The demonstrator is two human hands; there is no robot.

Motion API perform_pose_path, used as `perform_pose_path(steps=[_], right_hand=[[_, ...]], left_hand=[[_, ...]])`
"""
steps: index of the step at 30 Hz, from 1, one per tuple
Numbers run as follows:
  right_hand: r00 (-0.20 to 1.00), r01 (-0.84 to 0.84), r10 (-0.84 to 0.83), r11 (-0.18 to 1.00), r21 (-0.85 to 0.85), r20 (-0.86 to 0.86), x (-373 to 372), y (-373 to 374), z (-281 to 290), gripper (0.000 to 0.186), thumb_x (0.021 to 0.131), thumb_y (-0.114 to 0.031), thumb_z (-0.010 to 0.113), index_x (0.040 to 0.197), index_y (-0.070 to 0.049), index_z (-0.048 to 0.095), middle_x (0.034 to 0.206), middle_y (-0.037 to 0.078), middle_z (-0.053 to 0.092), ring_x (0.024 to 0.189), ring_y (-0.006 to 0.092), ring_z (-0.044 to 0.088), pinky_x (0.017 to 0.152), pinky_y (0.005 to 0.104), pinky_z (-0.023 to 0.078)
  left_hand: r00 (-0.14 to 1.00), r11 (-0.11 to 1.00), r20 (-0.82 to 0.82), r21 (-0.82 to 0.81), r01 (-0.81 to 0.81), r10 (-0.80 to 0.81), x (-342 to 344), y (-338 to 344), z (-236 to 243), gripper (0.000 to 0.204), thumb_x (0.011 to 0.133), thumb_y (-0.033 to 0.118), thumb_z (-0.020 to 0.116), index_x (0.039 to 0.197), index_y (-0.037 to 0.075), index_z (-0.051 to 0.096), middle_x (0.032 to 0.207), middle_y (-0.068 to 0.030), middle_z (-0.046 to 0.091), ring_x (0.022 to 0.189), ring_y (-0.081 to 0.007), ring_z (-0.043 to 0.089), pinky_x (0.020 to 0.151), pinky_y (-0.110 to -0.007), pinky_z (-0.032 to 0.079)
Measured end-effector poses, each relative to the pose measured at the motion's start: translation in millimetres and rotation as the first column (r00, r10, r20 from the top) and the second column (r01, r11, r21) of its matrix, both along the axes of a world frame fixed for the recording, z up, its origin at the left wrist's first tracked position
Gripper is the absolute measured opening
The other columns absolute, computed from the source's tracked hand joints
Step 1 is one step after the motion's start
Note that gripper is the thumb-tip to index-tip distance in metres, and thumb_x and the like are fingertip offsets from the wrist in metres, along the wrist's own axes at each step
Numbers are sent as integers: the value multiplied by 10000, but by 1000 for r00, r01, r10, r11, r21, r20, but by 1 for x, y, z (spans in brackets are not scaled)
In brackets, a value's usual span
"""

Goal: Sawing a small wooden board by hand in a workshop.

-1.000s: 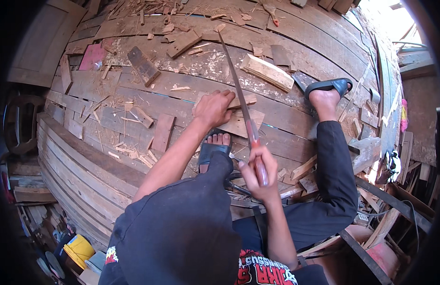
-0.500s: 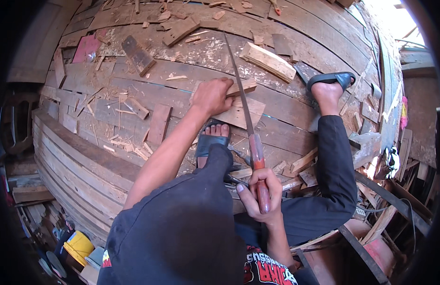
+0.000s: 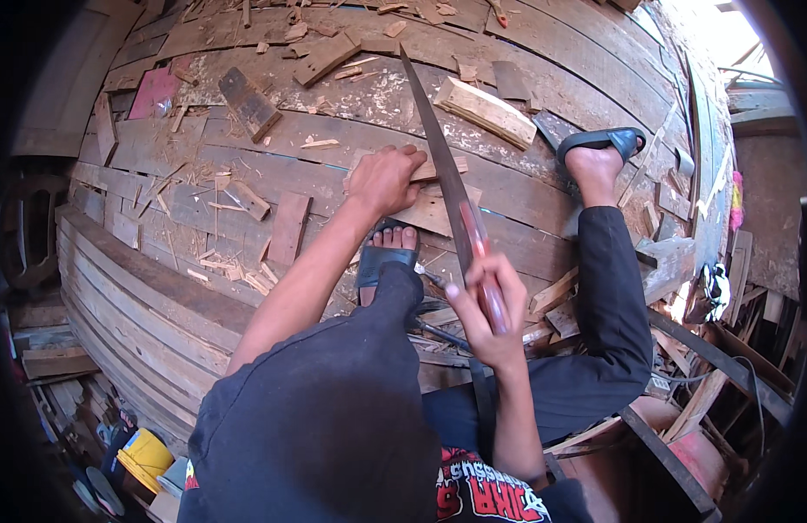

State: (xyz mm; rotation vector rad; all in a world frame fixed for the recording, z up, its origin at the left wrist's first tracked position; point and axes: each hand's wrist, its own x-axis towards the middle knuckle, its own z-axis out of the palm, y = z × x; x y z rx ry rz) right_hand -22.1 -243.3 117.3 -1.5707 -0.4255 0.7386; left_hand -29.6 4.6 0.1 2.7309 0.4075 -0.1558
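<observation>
In my right hand [image 3: 491,321] is a handsaw, its reddish handle [image 3: 491,301] gripped with the thumb partly raised. The long dark blade [image 3: 437,139] points away from me and crosses a small wood block [image 3: 451,167]; whether its teeth touch the wood cannot be made out. My left hand [image 3: 384,179] is closed over that block, pressing it down on a flat board [image 3: 431,213] on the floor. Just nearer than the board rests my left foot in a dark slide sandal [image 3: 390,261]. My fingers hide part of the block.
Wood offcuts [image 3: 486,113], chips and shavings litter the plank floor [image 3: 334,187]. Stacked long boards [image 3: 142,309] lie at the left, with a yellow bucket [image 3: 145,458] below them. My right foot [image 3: 593,166] stands at the right, near scrap timber [image 3: 669,270].
My right hand has pushed the saw forward, away from me, and the blade now shows more of its flat side. My left hand stays on the block.
</observation>
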Motion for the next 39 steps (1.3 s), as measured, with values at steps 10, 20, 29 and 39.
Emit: perform_pose_path(steps=[10, 20, 29, 39], right_hand=[[965, -39, 55, 997, -70, 255, 3, -12, -4, 228, 870, -58, 784, 895, -80, 558, 594, -48, 441, 536, 43, 415, 520, 247, 341], [954, 31, -8, 997, -70, 299, -30, -66, 21, 265, 803, -34, 828, 853, -83, 572, 571, -20, 493, 507, 60, 483, 526, 228, 359], [975, 42, -38, 999, -14, 220, -4, -26, -19, 228, 865, -36, 779, 903, -85, 559, 654, -40, 496, 588, 38, 463, 557, 228, 365], [985, 99, -95, 995, -16, 142, 15, 20, -25, 252, 852, -39, 787, 866, -77, 538, 632, -24, 447, 549, 67, 401, 533, 261, 350]], left_hand=[[992, 997, 115, -48, 64, -58, 17, -9, -3, 305, 811, 209, 746, 1052, 56, 639, 1064, -119, 675, 1063, -370, 660, 865, -509, 560], [992, 997, 111, -55, 62, -56, 35, -20, 5, 291, 802, 211, 762, 1023, 62, 646, 1033, -113, 677, 1050, -382, 660, 842, -520, 559], [1000, 997, -18, -72, 13, -14, 30, -13, 5, 296, 787, 149, 734, 1076, 98, 692, 1102, -87, 692, 1087, -344, 670, 881, -496, 580], [995, 997, 84, -56, 60, -55, 24, -18, 0, 263, 824, 206, 749, 1048, 91, 672, 1041, -107, 682, 1001, -384, 678, 822, -519, 564]])
